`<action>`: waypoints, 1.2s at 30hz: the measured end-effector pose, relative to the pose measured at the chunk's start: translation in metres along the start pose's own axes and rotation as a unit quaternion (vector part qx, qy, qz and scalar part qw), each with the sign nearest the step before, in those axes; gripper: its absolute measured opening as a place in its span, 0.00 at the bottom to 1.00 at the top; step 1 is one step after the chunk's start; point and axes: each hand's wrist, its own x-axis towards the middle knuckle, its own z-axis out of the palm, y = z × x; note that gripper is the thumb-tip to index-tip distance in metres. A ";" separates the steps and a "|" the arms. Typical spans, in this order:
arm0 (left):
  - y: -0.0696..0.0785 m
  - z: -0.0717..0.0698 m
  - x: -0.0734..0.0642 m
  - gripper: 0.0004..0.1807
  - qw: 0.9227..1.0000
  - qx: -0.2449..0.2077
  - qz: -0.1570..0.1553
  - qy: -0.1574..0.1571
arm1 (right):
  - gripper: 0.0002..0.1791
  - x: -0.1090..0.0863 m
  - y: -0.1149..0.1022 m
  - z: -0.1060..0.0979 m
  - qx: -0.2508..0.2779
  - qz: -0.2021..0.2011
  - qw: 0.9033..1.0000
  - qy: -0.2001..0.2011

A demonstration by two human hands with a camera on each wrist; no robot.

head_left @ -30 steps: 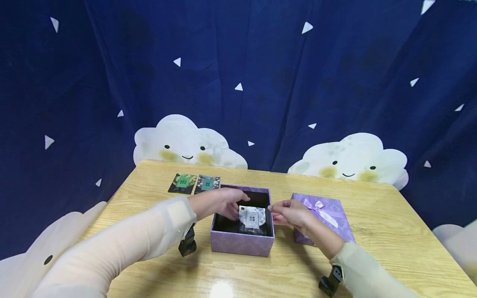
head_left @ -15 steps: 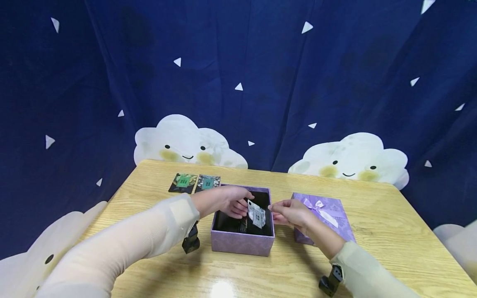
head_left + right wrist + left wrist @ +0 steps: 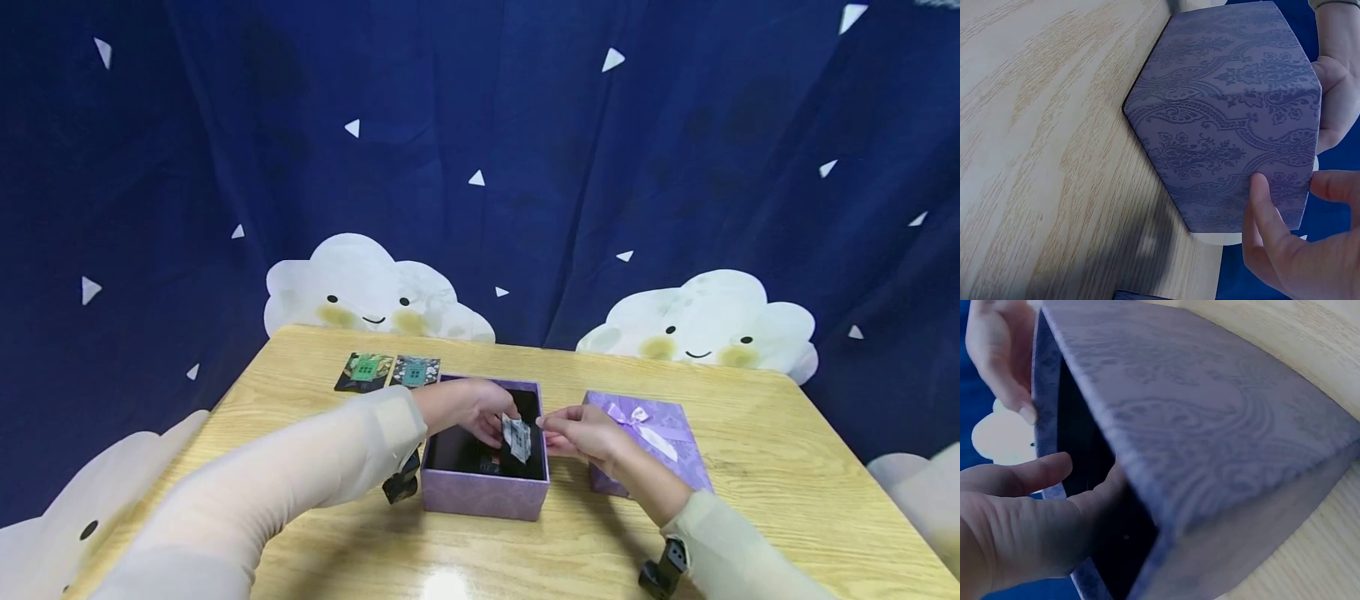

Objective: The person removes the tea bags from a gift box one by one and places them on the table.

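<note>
A lidless purple patterned box point(image 3: 483, 493) with a black inside stands on the table. My left hand point(image 3: 480, 410) reaches down into it and holds a small square white-and-blue packet point(image 3: 517, 439), which is tilted on edge near the right wall. In the left wrist view, the fingers of my left hand point(image 3: 1029, 519) go down past the rim, and their tips are hidden. Something dark point(image 3: 490, 463) lies on the box floor, too dim to identify. My right hand point(image 3: 585, 433) pinches the box's right wall, with the thumb at the rim and fingers against the outer side.
A purple lid with a ribbon bow point(image 3: 652, 442) lies right of the box. Two flat square packets, one green point(image 3: 364, 372) and one teal point(image 3: 415, 372), lie behind the box to the left. Wooden tabletop point(image 3: 780, 467) surrounds them, with a blue curtain point(image 3: 540, 167) behind.
The white-and-blue packet lay face up in the box; it has been tipped up and turned on edge. My left hand has moved right with it. My right hand has stayed at the wall.
</note>
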 end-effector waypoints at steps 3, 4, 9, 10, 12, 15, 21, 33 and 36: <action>-0.003 0.003 0.006 0.13 1.000 0.008 -0.001 0.003 | 0.21 0.000 0.000 0.000 0.000 -0.001 1.000 -0.003; -0.004 0.004 0.005 0.15 1.000 0.015 0.000 0.008 | 0.20 0.000 0.000 0.000 0.000 -0.001 1.000 -0.002; -0.020 -0.005 0.092 0.12 1.000 0.025 0.000 -0.017 | 0.20 0.000 -0.002 0.001 0.001 0.000 1.000 -0.002; -0.022 -0.007 0.106 0.12 0.999 0.028 0.001 -0.022 | 0.20 0.000 -0.003 0.001 0.002 0.000 1.000 -0.002; -0.024 -0.010 0.124 0.11 0.999 0.027 0.001 -0.033 | 0.20 0.000 -0.003 0.001 0.002 -0.001 1.000 -0.005; -0.017 -0.010 0.097 0.12 0.999 0.029 0.005 -0.033 | 0.20 -0.001 -0.003 0.002 0.005 -0.003 1.000 -0.009; -0.010 -0.019 0.074 0.15 0.999 0.025 0.002 -0.040 | 0.21 -0.002 -0.002 0.002 0.009 -0.004 1.000 -0.008; -0.017 -0.051 0.063 0.14 0.998 0.034 0.028 -0.043 | 0.21 -0.002 -0.001 0.003 0.005 -0.003 1.000 -0.003; -0.005 -0.047 0.002 0.15 0.999 0.037 0.032 -0.020 | 0.22 -0.002 -0.001 0.003 0.004 -0.006 1.000 -0.003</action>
